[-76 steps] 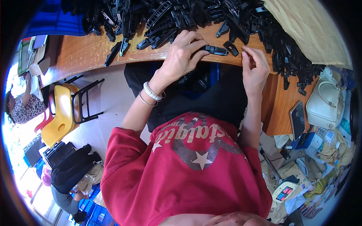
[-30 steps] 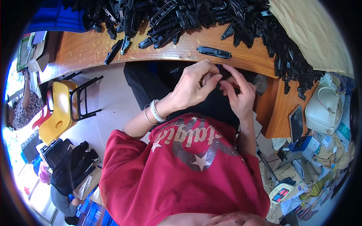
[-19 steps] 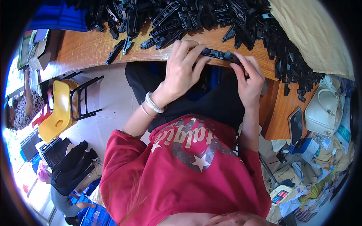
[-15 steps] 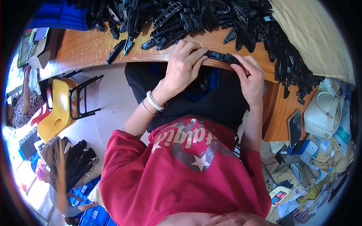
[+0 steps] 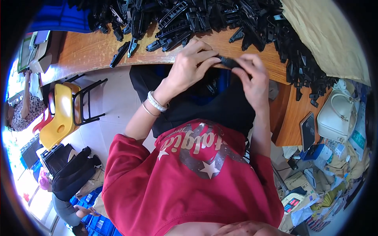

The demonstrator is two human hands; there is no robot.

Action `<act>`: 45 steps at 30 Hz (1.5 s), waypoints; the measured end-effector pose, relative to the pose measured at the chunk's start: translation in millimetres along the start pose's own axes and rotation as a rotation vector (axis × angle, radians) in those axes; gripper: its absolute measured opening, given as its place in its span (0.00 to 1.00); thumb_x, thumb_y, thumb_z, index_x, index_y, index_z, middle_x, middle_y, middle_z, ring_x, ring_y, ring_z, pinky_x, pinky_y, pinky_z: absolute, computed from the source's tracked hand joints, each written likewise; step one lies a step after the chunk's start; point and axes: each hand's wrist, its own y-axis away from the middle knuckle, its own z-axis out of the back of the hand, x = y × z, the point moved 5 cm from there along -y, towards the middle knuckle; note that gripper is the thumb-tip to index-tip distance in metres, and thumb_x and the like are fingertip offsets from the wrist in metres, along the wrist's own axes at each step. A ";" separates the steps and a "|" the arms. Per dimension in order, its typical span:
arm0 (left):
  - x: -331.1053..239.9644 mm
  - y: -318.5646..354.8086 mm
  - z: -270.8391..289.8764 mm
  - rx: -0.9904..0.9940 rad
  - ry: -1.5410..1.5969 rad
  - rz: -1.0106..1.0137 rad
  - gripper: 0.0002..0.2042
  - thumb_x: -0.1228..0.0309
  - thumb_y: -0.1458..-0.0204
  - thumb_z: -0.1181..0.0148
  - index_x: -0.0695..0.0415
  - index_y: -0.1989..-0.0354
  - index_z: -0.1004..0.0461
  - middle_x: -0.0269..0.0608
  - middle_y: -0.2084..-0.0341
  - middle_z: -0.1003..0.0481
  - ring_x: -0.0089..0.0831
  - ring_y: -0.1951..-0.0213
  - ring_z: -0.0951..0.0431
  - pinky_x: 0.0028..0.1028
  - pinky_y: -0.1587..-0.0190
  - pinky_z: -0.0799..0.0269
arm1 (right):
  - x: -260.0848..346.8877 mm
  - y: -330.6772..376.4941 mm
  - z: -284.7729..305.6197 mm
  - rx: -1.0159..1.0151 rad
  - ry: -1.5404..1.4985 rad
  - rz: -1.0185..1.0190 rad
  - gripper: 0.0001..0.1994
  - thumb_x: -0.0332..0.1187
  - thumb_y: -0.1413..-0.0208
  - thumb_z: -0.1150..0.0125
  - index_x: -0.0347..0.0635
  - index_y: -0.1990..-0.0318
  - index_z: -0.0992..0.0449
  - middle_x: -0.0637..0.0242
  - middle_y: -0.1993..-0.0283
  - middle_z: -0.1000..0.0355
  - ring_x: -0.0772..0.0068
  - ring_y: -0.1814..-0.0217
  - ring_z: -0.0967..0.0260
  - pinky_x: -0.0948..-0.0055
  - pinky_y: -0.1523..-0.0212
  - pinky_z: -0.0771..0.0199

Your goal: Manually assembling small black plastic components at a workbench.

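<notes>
A long black plastic part point(image 5: 227, 62) is held level over the table's front edge, between my two hands. My left hand point(image 5: 193, 63) grips its left end, the fingers closed round it and hiding much of it. At the other end, my right hand point(image 5: 254, 76) pinches it between thumb and fingers, which are slightly smeared by motion. Beyond my hands lies a large heap of similar black plastic parts point(image 5: 193, 19). One loose black part point(image 5: 119, 54) rests near the table edge, left of my left hand.
The wooden table point(image 5: 86, 53) curves across in front of me. Beige cloth point(image 5: 327, 35) covers its far right. To the right are a phone-like dark tablet point(image 5: 307, 129) and a white handbag point(image 5: 338, 116). A yellow chair point(image 5: 59, 114) stands left; another person point(image 5: 69, 208) is lower left.
My right hand has moved left, closer to my left hand, and less of the black part shows between them. Both hands keep hold of it.
</notes>
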 end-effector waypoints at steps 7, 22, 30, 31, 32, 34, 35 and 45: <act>-28.2 -42.4 -15.3 -0.043 -0.199 -0.203 0.14 0.76 0.53 0.37 0.63 0.57 0.26 0.46 0.61 0.26 0.43 0.61 0.24 0.35 0.61 0.25 | 9.2 13.1 14.5 -0.206 0.086 0.059 0.05 0.19 0.50 0.37 0.32 0.65 0.22 0.58 0.61 0.27 0.60 0.60 0.26 0.69 0.59 0.27; -39.5 -48.7 -45.7 0.049 -0.470 -0.542 0.14 0.75 0.58 0.44 0.66 0.61 0.27 0.45 0.62 0.29 0.35 0.64 0.27 0.28 0.63 0.29 | -48.3 -58.9 54.0 -0.360 0.740 -0.117 0.12 0.36 0.47 0.35 0.37 0.61 0.20 0.59 0.64 0.26 0.56 0.57 0.30 0.60 0.54 0.35; -30.6 2.2 -43.5 0.038 -0.457 -0.492 0.11 0.74 0.61 0.43 0.62 0.67 0.27 0.40 0.68 0.31 0.33 0.65 0.29 0.28 0.65 0.30 | -48.1 -64.3 52.3 -0.344 0.856 -0.185 0.14 0.39 0.48 0.34 0.38 0.61 0.19 0.60 0.61 0.26 0.60 0.55 0.31 0.61 0.53 0.39; -30.4 2.9 -40.4 -0.003 -0.404 -0.468 0.11 0.75 0.61 0.42 0.63 0.66 0.27 0.41 0.67 0.31 0.34 0.65 0.28 0.29 0.65 0.30 | -49.8 -61.9 53.6 -0.360 0.855 -0.139 0.14 0.40 0.48 0.34 0.39 0.61 0.19 0.61 0.61 0.26 0.61 0.55 0.31 0.60 0.53 0.39; -31.2 2.8 -35.1 -0.042 -0.357 -0.438 0.12 0.76 0.61 0.41 0.63 0.65 0.27 0.42 0.67 0.30 0.35 0.64 0.28 0.30 0.65 0.29 | -48.4 -61.6 52.3 -0.371 0.847 -0.090 0.14 0.41 0.48 0.34 0.40 0.61 0.19 0.62 0.60 0.26 0.61 0.54 0.32 0.60 0.53 0.40; -25.7 -4.6 -27.2 -0.116 -0.286 -0.262 0.14 0.77 0.57 0.33 0.63 0.61 0.25 0.45 0.66 0.28 0.41 0.65 0.27 0.34 0.64 0.30 | -37.6 -49.7 58.1 -0.518 0.759 0.063 0.14 0.41 0.48 0.33 0.42 0.59 0.18 0.63 0.61 0.25 0.61 0.52 0.33 0.59 0.52 0.41; -25.1 -10.3 -22.1 -0.141 -0.271 -0.162 0.13 0.76 0.55 0.33 0.64 0.60 0.25 0.45 0.66 0.28 0.43 0.63 0.27 0.34 0.62 0.30 | -28.4 -42.9 61.0 -0.597 0.663 0.160 0.11 0.35 0.48 0.33 0.43 0.58 0.19 0.64 0.62 0.26 0.66 0.58 0.31 0.66 0.57 0.36; -6.8 -14.3 -18.0 0.030 -0.112 -0.070 0.11 0.78 0.55 0.35 0.63 0.63 0.24 0.44 0.65 0.27 0.43 0.61 0.28 0.35 0.58 0.30 | -25.2 1.2 26.1 -0.083 -0.028 -0.136 0.14 0.23 0.56 0.29 0.34 0.59 0.19 0.63 0.69 0.29 0.71 0.69 0.33 0.75 0.67 0.34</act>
